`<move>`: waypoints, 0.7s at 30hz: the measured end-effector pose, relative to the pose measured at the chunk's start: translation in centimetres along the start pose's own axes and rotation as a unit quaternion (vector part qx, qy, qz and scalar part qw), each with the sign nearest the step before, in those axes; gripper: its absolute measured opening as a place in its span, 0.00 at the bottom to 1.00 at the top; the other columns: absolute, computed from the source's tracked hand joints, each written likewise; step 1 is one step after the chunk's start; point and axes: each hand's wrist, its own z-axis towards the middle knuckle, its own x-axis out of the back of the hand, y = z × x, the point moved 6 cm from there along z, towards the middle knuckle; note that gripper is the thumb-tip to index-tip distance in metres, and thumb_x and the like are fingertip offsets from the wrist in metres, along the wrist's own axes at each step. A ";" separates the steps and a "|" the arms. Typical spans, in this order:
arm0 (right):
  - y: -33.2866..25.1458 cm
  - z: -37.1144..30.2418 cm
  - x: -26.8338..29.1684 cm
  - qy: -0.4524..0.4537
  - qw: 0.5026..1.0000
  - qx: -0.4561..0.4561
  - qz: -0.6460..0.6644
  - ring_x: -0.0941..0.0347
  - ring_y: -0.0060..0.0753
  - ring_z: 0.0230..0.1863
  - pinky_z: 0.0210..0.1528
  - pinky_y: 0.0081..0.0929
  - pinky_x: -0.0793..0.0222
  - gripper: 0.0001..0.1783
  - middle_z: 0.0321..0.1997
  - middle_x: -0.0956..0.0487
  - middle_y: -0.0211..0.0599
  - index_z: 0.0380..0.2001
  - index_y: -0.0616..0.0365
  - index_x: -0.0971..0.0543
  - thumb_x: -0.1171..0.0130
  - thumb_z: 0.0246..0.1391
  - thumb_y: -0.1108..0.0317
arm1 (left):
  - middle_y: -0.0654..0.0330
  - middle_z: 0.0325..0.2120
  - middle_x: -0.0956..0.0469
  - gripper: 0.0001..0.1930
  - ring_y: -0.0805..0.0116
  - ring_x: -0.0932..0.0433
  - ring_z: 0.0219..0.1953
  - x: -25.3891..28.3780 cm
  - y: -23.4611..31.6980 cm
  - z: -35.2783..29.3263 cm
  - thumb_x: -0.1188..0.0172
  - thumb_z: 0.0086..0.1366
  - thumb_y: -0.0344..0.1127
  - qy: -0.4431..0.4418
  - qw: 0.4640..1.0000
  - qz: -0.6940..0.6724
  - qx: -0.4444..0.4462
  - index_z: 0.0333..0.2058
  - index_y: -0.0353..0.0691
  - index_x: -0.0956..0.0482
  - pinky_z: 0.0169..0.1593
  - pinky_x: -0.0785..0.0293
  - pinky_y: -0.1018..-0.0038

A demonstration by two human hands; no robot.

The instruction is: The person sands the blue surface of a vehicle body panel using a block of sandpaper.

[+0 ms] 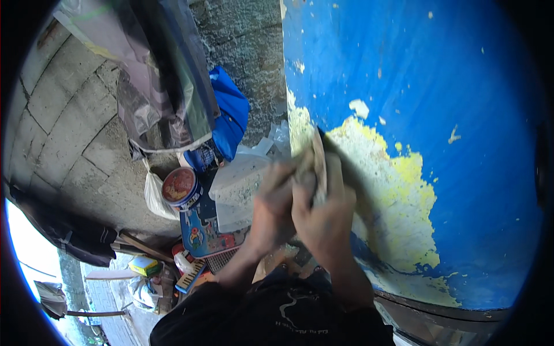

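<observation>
My left hand (273, 200) and my right hand (327, 222) are close together in front of the blue painted surface. A pale tan, flat folded piece (319, 167) stands up between them; its kind is not clear. My right hand is closed around it, thumb on the near side. The left fingers are bent against the same piece and smeared by motion. Just beyond the hands, the blue panel (461, 127) has a large bare patch (398, 213), white with flaking yellow edges. A dark shadow falls on the patch beside my right hand.
A grey block wall (63, 109) runs along the left. Plastic sheeting (167, 86) and a blue bag (229, 112) hang there. Below them are a round tub with a reddish lid (180, 187), a white bag (157, 196), a colourful printed board (203, 239) and a toy keyboard (190, 277).
</observation>
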 end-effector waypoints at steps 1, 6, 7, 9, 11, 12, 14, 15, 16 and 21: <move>0.1 -1.6 0.4 0.059 0.998 0.023 0.025 0.24 0.56 0.26 0.26 0.39 0.31 0.12 0.25 0.25 0.52 0.40 0.68 0.29 0.53 0.55 0.73 | 0.49 0.54 0.30 0.23 0.57 0.27 0.52 -0.2 -0.2 -0.7 0.37 0.55 0.28 -0.001 1.000 0.000 -0.002 0.52 0.35 0.24 0.53 0.30 0.69; -0.1 -2.4 -0.1 0.090 0.995 0.039 -0.015 0.22 0.49 0.22 0.22 0.35 0.26 0.15 0.23 0.25 0.50 0.42 0.71 0.32 0.50 0.54 0.71 | 0.52 0.52 0.28 0.25 0.52 0.28 0.50 0.1 -0.2 -0.8 0.38 0.53 0.27 -0.032 0.998 -0.037 -0.045 0.53 0.36 0.25 0.51 0.28 0.64; 0.0 -2.7 0.2 0.092 0.995 0.031 -0.020 0.22 0.49 0.22 0.22 0.35 0.26 0.15 0.23 0.25 0.50 0.42 0.71 0.32 0.50 0.54 0.71 | 0.51 0.53 0.28 0.25 0.53 0.27 0.50 0.4 0.0 -0.4 0.38 0.53 0.27 -0.045 0.998 -0.036 -0.039 0.52 0.36 0.25 0.51 0.28 0.64; -0.3 -2.5 1.2 0.114 0.990 0.083 0.024 0.23 0.49 0.21 0.22 0.33 0.27 0.17 0.22 0.25 0.50 0.44 0.72 0.33 0.49 0.53 0.72 | 0.51 0.52 0.28 0.26 0.53 0.27 0.49 0.2 1.0 -0.4 0.39 0.53 0.27 -0.017 0.997 0.022 -0.078 0.53 0.36 0.26 0.51 0.28 0.64; 0.0 -2.3 1.2 0.104 0.992 0.074 0.015 0.22 0.48 0.22 0.23 0.33 0.26 0.17 0.23 0.25 0.50 0.45 0.71 0.33 0.50 0.53 0.73 | 0.50 0.51 0.28 0.27 0.52 0.27 0.47 -0.8 1.3 -1.6 0.37 0.51 0.27 -0.018 0.995 0.008 -0.098 0.53 0.36 0.26 0.50 0.28 0.64; 0.1 -2.3 1.2 0.094 0.993 0.065 0.007 0.22 0.47 0.23 0.24 0.33 0.26 0.17 0.24 0.24 0.49 0.45 0.70 0.32 0.50 0.53 0.73 | 0.51 0.52 0.29 0.27 0.51 0.27 0.48 -0.8 0.9 -1.0 0.37 0.50 0.26 -0.005 0.996 -0.020 -0.084 0.53 0.36 0.25 0.50 0.28 0.63; 0.5 -1.7 0.9 0.065 0.996 -0.025 0.049 0.21 0.40 0.30 0.32 0.29 0.27 0.15 0.30 0.23 0.48 0.44 0.70 0.29 0.53 0.52 0.75 | 0.51 0.53 0.29 0.27 0.52 0.28 0.48 -0.5 0.9 -0.1 0.37 0.50 0.26 0.006 0.997 -0.025 -0.076 0.52 0.36 0.25 0.50 0.29 0.63; 0.6 -2.1 0.9 0.068 0.996 -0.026 0.047 0.21 0.40 0.30 0.32 0.29 0.27 0.15 0.30 0.23 0.48 0.44 0.70 0.29 0.53 0.52 0.75 | 0.51 0.53 0.30 0.27 0.52 0.28 0.48 -0.3 0.8 0.0 0.37 0.50 0.26 0.020 0.997 -0.028 -0.066 0.52 0.35 0.24 0.50 0.29 0.63; 0.3 -2.8 1.1 0.099 0.994 0.016 0.042 0.21 0.40 0.28 0.29 0.31 0.29 0.14 0.28 0.24 0.48 0.42 0.69 0.29 0.53 0.52 0.75 | 0.51 0.52 0.29 0.26 0.53 0.28 0.47 -0.7 0.2 -1.3 0.36 0.50 0.26 0.017 0.997 -0.046 -0.066 0.51 0.36 0.24 0.49 0.29 0.64; 0.0 -0.2 0.0 0.050 0.998 0.006 0.026 0.20 0.49 0.26 0.26 0.34 0.25 0.18 0.26 0.22 0.48 0.47 0.65 0.29 0.47 0.52 0.72 | 0.50 0.52 0.29 0.24 0.53 0.28 0.47 -0.4 -0.4 -0.5 0.37 0.52 0.26 0.035 0.998 -0.038 -0.040 0.51 0.35 0.24 0.49 0.29 0.65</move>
